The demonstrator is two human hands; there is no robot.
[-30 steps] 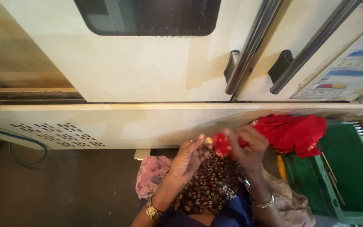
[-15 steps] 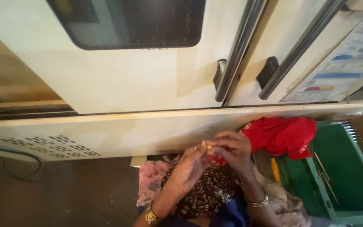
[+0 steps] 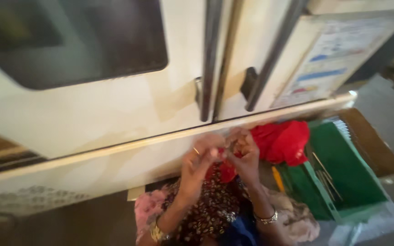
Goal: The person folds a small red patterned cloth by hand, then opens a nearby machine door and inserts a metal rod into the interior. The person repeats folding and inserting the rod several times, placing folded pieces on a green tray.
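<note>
My left hand (image 3: 200, 159) and my right hand (image 3: 244, 155) meet in front of me over my lap, both pinching a small red piece of cloth or yarn (image 3: 224, 169). The picture is blurred, so the exact grip is hard to see. A ring shows on a left finger, and bangles sit on both wrists. Beneath the hands lies dark patterned fabric (image 3: 210, 209) on my lap.
A heap of red cloth (image 3: 281, 141) lies to the right, beside a green plastic crate (image 3: 343, 173) with thin sticks in it. A cream vehicle door with dark handles (image 3: 206, 68) and a window fills the background. Pink cloth (image 3: 147, 209) lies at the lower left.
The view has swung and tilted, blurring the picture. Both hands stay together on the red piece, drawn a little closer to each other than a second ago.
</note>
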